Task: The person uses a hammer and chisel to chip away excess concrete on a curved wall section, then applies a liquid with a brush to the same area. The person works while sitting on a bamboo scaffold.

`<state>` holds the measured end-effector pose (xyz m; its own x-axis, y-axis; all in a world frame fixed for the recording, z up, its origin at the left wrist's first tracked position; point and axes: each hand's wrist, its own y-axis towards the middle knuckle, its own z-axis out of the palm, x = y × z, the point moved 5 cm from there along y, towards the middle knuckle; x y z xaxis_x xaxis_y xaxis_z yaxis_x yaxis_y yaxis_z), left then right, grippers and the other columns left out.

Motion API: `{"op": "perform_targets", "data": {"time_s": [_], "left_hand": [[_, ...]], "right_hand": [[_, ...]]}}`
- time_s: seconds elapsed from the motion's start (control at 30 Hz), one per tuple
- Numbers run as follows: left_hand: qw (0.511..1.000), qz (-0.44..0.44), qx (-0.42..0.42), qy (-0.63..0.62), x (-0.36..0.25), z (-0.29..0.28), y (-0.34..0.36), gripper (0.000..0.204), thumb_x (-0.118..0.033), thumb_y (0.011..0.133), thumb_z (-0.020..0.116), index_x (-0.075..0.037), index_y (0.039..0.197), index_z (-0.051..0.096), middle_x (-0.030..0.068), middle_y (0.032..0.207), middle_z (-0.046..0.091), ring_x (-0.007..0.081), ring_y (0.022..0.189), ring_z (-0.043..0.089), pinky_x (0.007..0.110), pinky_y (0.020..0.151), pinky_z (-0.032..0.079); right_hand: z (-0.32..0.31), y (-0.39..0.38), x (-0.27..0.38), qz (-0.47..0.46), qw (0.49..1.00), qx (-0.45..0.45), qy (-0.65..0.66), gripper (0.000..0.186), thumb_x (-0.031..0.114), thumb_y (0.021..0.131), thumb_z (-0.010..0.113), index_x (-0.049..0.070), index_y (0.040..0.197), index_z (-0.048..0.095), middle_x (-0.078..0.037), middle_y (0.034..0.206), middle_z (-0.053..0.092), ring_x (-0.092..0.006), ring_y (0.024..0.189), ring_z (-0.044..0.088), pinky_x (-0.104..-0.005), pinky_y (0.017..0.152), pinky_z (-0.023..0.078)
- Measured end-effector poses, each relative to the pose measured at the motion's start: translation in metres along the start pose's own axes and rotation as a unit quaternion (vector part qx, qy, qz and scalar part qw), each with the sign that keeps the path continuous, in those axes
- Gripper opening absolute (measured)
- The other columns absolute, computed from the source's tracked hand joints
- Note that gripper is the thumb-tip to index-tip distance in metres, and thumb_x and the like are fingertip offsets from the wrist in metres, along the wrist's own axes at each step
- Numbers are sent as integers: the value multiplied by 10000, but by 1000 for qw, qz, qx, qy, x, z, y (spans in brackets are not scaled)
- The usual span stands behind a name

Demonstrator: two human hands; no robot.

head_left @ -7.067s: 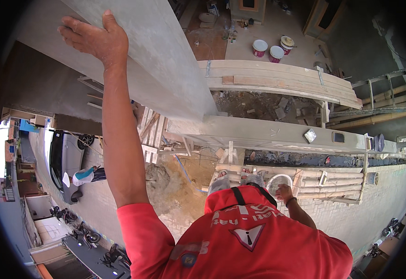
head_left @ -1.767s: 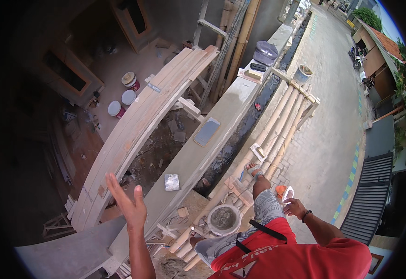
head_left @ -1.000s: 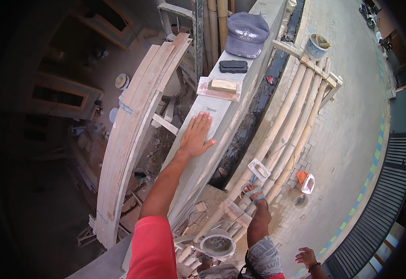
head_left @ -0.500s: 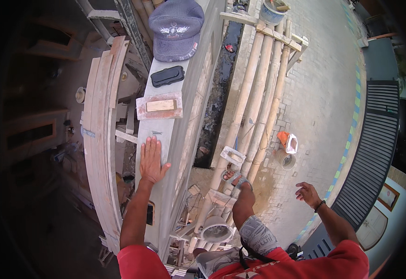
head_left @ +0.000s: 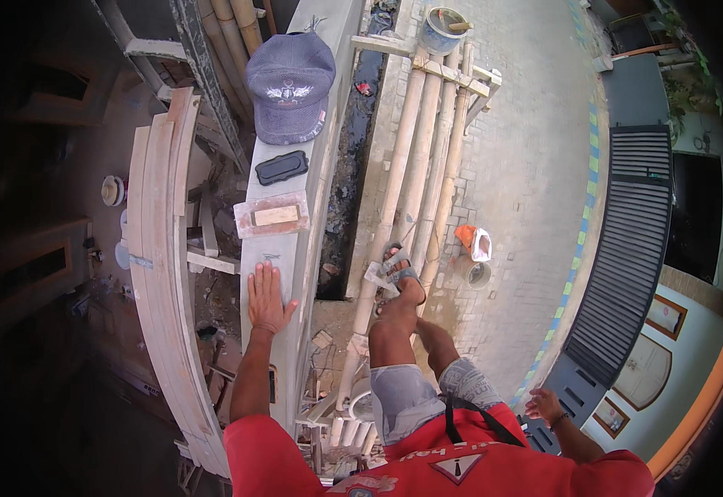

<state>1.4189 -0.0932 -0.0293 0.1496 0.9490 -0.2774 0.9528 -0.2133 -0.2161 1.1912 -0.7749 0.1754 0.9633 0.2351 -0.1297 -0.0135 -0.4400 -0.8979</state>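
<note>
My left hand [head_left: 269, 300] lies flat on the pale top of the plastered wall [head_left: 255, 352], fingers stretched away from me and holding nothing. Just beyond the fingertips are short wire ends [head_left: 271, 256] sticking out of the surface. Farther along the same wall top rests a plastering float [head_left: 275, 215] with a wooden block handle. Behind it come a black case [head_left: 282, 167] and a dark grey cap [head_left: 290, 87]. Out at my right side, my right hand [head_left: 545, 404] hangs in the air, its fingers loosely bent and apart, with nothing seen in it.
My sandalled feet [head_left: 399, 269] stand on bamboo poles [head_left: 415, 178] laid as a scaffold, beside a second float [head_left: 378, 277]. A bucket [head_left: 444, 31] sits at the far end. Left of the wall are long planks [head_left: 159, 215]; a dark ditch [head_left: 347, 190] runs along its right.
My legs have stepped forward along the bamboo, and both feet now show. My right arm has swung down and back. My left hand stays flat on the wall, nearer the wire ends.
</note>
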Motion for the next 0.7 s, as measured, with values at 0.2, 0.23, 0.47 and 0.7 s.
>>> {"op": "perform_targets", "data": {"time_s": [0.2, 0.23, 0.47, 0.7], "left_hand": [[999, -14, 24, -20, -2, 6, -1, 934, -456, 755, 646, 53, 1424, 240, 229, 1521, 176, 397, 1419, 112, 536, 1142, 66], [1000, -10, 17, -23, -1, 5, -2, 929, -460, 756, 643, 51, 1422, 246, 230, 1520, 179, 396, 1419, 113, 534, 1142, 67], [999, -22, 29, -39, 7, 6, -5, 882, -491, 769, 617, 40, 1401, 307, 237, 1499, 235, 395, 1414, 145, 534, 1140, 86], [999, -29, 32, -2, 10, 12, -15, 844, -533, 788, 575, 30, 1378, 356, 236, 1485, 265, 396, 1409, 169, 544, 1137, 91]], "right_hand": [[-15, -11, 11, 15, 999, -29, 23, 359, 102, 840, 499, -9, 1180, 534, -163, 843, 643, -247, 650, 667, -358, 535, 544], [-10, -7, 35, 0, 1000, 2, -3, 358, 97, 840, 499, -10, 1179, 539, -160, 847, 645, -240, 651, 666, -350, 537, 539], [-4, -3, 343, -241, 955, 67, -160, 370, 106, 864, 452, -28, 1200, 527, -130, 862, 658, -188, 707, 656, -287, 619, 525], [-63, -6, 475, -326, 937, 3, -122, 384, 105, 857, 393, -42, 1189, 518, -138, 840, 643, -194, 708, 651, -287, 631, 533]]}}
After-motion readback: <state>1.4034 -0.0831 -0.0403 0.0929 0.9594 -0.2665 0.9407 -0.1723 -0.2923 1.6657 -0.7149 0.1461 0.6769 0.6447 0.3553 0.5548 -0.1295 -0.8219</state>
